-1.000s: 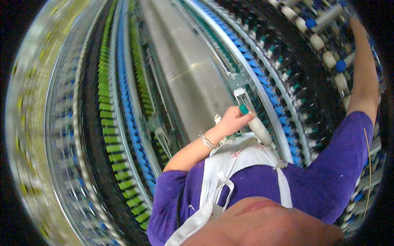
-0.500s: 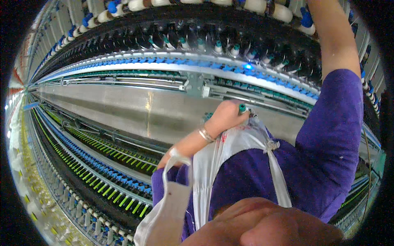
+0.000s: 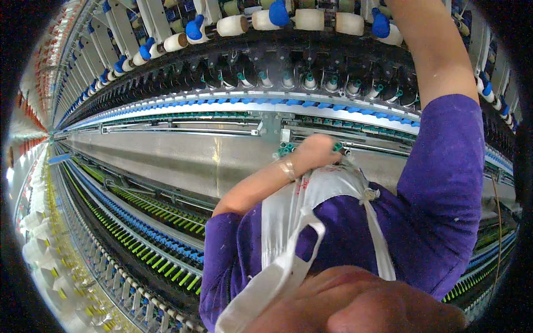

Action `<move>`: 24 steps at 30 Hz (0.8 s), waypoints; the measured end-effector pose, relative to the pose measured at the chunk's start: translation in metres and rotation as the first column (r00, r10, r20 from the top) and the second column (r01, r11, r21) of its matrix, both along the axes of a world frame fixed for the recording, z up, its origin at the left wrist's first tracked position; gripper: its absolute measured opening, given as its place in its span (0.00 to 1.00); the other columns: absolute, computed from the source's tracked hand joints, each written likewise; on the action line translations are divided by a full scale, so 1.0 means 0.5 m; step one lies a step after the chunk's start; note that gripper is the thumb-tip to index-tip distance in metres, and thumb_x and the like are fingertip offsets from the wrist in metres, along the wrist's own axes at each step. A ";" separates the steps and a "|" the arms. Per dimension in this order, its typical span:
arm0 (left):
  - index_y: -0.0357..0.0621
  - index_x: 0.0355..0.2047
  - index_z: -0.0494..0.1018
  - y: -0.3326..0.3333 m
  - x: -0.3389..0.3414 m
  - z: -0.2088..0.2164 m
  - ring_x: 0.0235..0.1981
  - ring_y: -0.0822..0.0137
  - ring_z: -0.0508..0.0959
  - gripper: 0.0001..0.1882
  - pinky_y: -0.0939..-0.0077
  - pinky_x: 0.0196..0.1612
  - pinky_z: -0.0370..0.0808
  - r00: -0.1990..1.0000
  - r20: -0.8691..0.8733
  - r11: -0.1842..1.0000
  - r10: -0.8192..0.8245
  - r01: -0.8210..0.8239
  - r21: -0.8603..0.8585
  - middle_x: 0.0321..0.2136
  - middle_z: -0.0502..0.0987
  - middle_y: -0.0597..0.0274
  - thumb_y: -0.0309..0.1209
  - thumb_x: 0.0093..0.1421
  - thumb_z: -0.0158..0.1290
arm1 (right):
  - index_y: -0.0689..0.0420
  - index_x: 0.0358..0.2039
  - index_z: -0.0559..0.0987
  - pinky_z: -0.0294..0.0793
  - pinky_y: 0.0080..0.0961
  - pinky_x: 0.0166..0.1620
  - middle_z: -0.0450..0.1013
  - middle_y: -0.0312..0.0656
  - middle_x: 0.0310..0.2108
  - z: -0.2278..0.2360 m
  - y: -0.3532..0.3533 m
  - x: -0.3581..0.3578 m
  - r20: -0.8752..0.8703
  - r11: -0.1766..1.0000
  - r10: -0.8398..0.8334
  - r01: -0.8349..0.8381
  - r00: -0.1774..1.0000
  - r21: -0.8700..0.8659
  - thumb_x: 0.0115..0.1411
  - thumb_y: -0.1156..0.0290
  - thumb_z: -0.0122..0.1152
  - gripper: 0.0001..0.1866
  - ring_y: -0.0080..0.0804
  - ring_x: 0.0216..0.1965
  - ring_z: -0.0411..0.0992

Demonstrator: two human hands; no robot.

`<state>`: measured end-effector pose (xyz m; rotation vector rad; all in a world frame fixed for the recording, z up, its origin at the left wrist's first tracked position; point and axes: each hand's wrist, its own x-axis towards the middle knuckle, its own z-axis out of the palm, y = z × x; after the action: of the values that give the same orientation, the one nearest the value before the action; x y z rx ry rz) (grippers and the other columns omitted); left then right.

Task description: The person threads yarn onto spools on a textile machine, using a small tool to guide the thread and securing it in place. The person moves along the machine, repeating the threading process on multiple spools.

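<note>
My left hand is closed in front of my chest, fingers curled around a green-ended bobbin tube. Its fingers partly cover the tube. Just left of that hand, several more green tubes show in a cluster, above the white apron I wear. My right forearm reaches up toward the cream rollers and passes out at the upper edge, so my right hand is hidden from sight. Closest to that arm are a cream roller and a blue knob.
A long spinning machine runs across the top, with a row of green-tipped spindles and a blue-and-white rail. Behind me on the lower left, another machine carries lime-green tubes. A grey aisle floor lies between them.
The view has shifted, showing more of the rollers along the top. My left hand sits slightly further right, still around a green tube, and more green tubes show beside it.
</note>
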<state>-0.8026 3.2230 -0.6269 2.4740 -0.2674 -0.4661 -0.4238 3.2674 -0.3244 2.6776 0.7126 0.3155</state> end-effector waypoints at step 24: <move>0.36 0.29 0.77 0.133 0.055 -0.035 0.27 0.49 0.78 0.27 0.58 0.34 0.75 0.884 -0.179 0.858 -0.432 0.342 -0.382 0.24 0.77 0.43 0.53 0.48 0.56 | 0.47 0.63 0.60 0.73 0.33 0.28 0.73 0.40 0.42 -0.037 -0.036 -0.278 -0.124 0.531 -0.164 -0.018 0.979 -0.847 0.63 0.75 0.49 0.27 0.35 0.33 0.73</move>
<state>-0.7750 3.2895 -0.6445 1.9889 -0.6909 -0.8320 -0.5629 3.2492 -0.3429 1.7658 0.5807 -0.2826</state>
